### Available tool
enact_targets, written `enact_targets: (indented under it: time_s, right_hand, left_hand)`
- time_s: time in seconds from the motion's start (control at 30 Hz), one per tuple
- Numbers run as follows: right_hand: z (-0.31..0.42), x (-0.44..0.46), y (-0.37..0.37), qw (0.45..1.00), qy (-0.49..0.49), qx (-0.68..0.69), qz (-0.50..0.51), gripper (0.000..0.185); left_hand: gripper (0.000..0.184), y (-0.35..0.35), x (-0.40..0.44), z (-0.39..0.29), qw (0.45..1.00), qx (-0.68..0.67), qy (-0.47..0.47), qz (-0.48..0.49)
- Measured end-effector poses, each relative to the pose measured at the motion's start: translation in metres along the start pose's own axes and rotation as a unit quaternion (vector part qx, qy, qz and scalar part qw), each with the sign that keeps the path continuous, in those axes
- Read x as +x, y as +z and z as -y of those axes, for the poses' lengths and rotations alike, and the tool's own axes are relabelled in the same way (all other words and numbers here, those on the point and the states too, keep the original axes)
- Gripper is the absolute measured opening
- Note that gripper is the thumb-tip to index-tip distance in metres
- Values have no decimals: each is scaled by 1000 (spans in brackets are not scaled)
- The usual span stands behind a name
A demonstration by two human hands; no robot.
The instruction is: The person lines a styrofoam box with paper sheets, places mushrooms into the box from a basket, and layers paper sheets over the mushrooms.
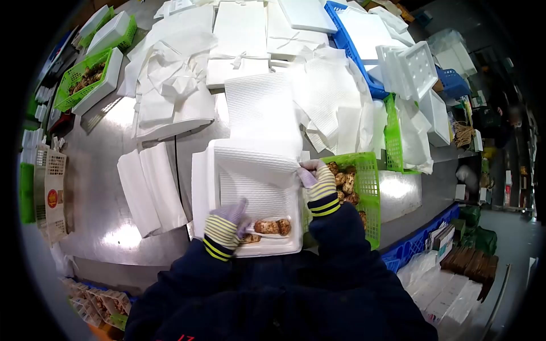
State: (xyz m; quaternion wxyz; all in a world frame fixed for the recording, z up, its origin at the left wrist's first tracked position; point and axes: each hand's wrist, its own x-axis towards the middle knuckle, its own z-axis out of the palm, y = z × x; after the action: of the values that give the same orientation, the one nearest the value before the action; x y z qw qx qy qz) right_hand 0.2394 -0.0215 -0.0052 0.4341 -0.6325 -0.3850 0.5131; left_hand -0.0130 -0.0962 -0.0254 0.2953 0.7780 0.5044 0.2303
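Observation:
A white foam box [214, 187] lined with ribbed white paper [259, 108] stands in front of me, the paper hanging over its far side. Brown and white mushrooms [272, 227] lie at the box's near end. Gloved, my left hand [228, 219] is over the near left part of the box beside the mushrooms; its fingertips are blurred. My right hand [315, 175], also gloved, pinches the paper at the box's right edge. A green basket [372, 199] with more mushrooms sits right of the box, partly under my right forearm.
Folded white sheets [152, 190] lie left of the box. Stacks of white paper [176, 85] and foam lids [242, 28] cover the far side of the metal table [96, 187]. A green basket of mushrooms [71, 85] stands far left, a blue crate [347, 45] far right.

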Motion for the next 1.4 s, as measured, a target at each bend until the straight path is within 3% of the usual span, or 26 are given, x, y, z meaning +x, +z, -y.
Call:
enact_targets:
  time_s: [0.03,0.1,0.13,0.27,0.37,0.4,0.47,0.57,0.6,0.63,0.67,0.7,0.73,0.77,0.83,0.87,0.9,0.93,0.97,1.03,1.13,1.23,1.27,1.3,1.37,1.4]
  right_hand:
    - [-1,-3,-6,997,53,48,16,29]
    - [23,-16,-8,986,96,127,46,44]
    - [5,-14,-21,978,120,146,87,60]
    - [-6,-28,-33,955,146,237,104,60]
    - [-8,-42,-35,976,91,117,159,73]
    - [-28,-40,-32,985,-72,-71,140,94]
    - [-34,-49,-31,947,-42,-276,159,111]
    - [-53,-68,-25,925,-36,-354,133,105]
    - [-62,-68,-23,910,-57,-389,134,102]
    - [-70,-69,-24,901,-59,-407,138,99]
    - [-70,-71,-22,892,-56,-426,144,96]
    - [-69,-72,-19,883,-48,-442,150,93]
    - [-69,-72,-17,879,-28,-451,155,90]
    - [-63,-70,-15,883,8,-442,156,88]
    - [-43,-75,-7,887,12,-443,131,79]
    - [-37,-78,-3,890,17,-443,106,69]
    - [-32,-79,1,856,-58,-506,94,55]
    - [-24,-75,4,825,-20,-550,129,47]
    - [-13,-71,11,790,17,-591,164,40]
    - [-27,-71,18,748,16,-651,129,28]
    - [-44,-68,20,736,31,-665,123,18]
    - [-48,-68,17,733,30,-670,116,16]
    - [-41,-70,17,740,18,-663,115,15]
    - [-36,-72,18,747,6,-654,115,14]
    - [-30,-74,19,737,-37,-667,99,16]
    - [-25,-72,21,731,-4,-672,117,17]
  left_hand:
    - [59,-14,4,5,990,73,58,-103]
    - [80,-38,13,5,966,144,27,-212]
    - [94,-30,6,27,974,70,-30,-216]
    - [90,-27,0,46,986,-1,-95,-135]
    - [68,-24,-2,41,987,-54,-87,-122]
    - [56,-20,-4,41,988,-75,-77,-111]
    - [38,-15,-8,42,983,-128,-75,-107]
    - [30,-7,-18,49,940,-291,-131,-118]
    - [42,-3,-17,47,880,-417,-202,-106]
    - [42,-4,-18,46,880,-416,-203,-105]
    - [54,-10,-16,41,970,-191,-132,-69]
    - [66,-13,-15,38,997,47,-51,-27]
    - [82,0,-20,47,992,75,-98,-3]
    - [82,-4,-17,44,992,74,-97,-2]
    - [80,-16,-11,37,973,154,-121,121]
    - [73,-7,-1,45,939,-89,-321,83]
    - [67,-9,-7,49,952,-36,-277,124]
    - [61,-11,-14,54,961,17,-228,159]
    - [57,-25,2,37,922,158,-237,262]
    - [53,-42,31,2,839,237,-295,391]
    - [49,-38,27,-9,841,294,-275,361]
    - [61,-39,16,-9,872,249,-279,315]
    - [70,-40,7,-2,915,159,-267,258]
    - [69,-43,-10,-9,974,158,-154,51]
    - [60,-51,-15,-27,973,191,-64,-111]
    - [56,-42,-13,-17,974,168,60,-136]
